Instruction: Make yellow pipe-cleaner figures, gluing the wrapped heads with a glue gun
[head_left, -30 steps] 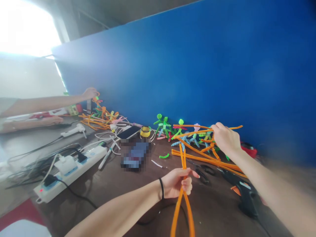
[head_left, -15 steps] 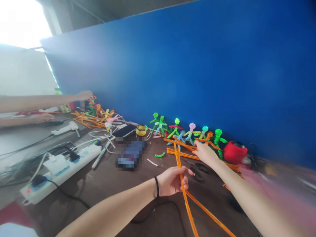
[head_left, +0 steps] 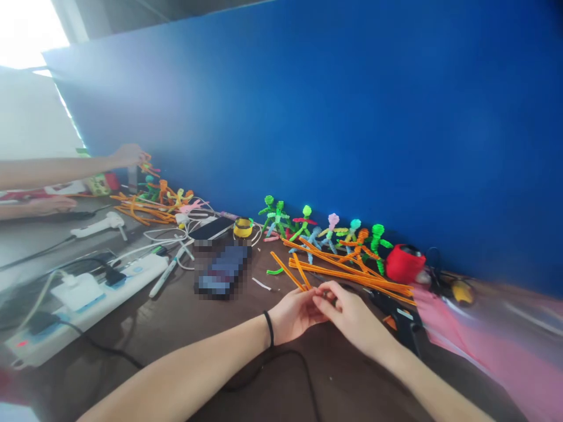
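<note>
My left hand (head_left: pixel 295 316), with a black band round its wrist, is closed on orange pipe cleaners (head_left: pixel 290 271) whose two upper ends spread apart above the fingers. Against its fingertips, my right hand (head_left: pixel 345 310) pinches the same pipe cleaners; their lower part is hidden by the hands. Just beyond lies a bundle of long orange pipe cleaners (head_left: pixel 352 274) on the dark table (head_left: pixel 281 387). Behind the bundle, small pipe-cleaner figures in green, pink, blue and orange lean along the blue panel (head_left: pixel 352 117), among them an orange figure (head_left: pixel 361 246).
A blurred-out phone-like object (head_left: pixel 223 269), a white power strip (head_left: pixel 97 305), cables and a marker (head_left: pixel 163 276) lie leftward. To the right are a red object (head_left: pixel 404 264), a black tool (head_left: pixel 402 319) and pink sheeting (head_left: pixel 466 346). Another person's hand (head_left: pixel 128 155) is at far left.
My right hand has come back from the orange bundle to my left hand. The long lower ends of the held pipe cleaners no longer show. The other person's hand has lifted an orange piece.
</note>
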Demonstrator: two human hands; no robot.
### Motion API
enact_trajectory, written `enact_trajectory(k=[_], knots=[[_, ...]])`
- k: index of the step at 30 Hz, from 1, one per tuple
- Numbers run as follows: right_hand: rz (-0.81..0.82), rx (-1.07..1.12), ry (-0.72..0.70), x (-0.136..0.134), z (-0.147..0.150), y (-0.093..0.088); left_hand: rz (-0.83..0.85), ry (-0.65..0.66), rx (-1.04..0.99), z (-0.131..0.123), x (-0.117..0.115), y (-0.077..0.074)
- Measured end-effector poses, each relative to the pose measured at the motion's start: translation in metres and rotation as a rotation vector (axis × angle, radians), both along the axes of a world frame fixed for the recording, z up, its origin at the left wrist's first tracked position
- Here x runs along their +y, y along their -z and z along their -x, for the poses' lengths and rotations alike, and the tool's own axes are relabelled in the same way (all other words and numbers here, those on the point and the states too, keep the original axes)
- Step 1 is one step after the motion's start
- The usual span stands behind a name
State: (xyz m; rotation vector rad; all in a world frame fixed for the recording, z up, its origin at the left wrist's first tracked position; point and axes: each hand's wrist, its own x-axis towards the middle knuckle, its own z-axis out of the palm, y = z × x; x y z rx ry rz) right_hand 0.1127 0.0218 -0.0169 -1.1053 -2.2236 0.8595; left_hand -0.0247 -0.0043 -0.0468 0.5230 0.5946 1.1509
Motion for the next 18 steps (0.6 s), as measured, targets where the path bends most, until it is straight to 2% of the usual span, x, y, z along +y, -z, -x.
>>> enact_trajectory(k=[3, 6, 9, 12, 18], knots=[[-0.098, 0.057, 0.036, -0.017, -0.002, 0.022, -0.026, -0.019, 0.031, -0.001, -0.002, -0.002], [-0.119, 0.100, 0.077, -0.019, -0.005, 0.035, -0.017, -0.023, 0.050, -0.002, -0.004, -0.003], [-0.105, 0.128, 0.079, -0.017, -0.007, 0.035, -0.064, -0.046, 0.085, -0.005, -0.006, -0.005], [-0.117, 0.149, 0.109, -0.017, -0.008, 0.034, -0.098, -0.124, 0.124, -0.007, -0.007, -0.005], [-0.111, 0.157, 0.152, -0.016, -0.012, 0.036, -0.054, -0.236, 0.186, -0.008, -0.007, -0.008]])
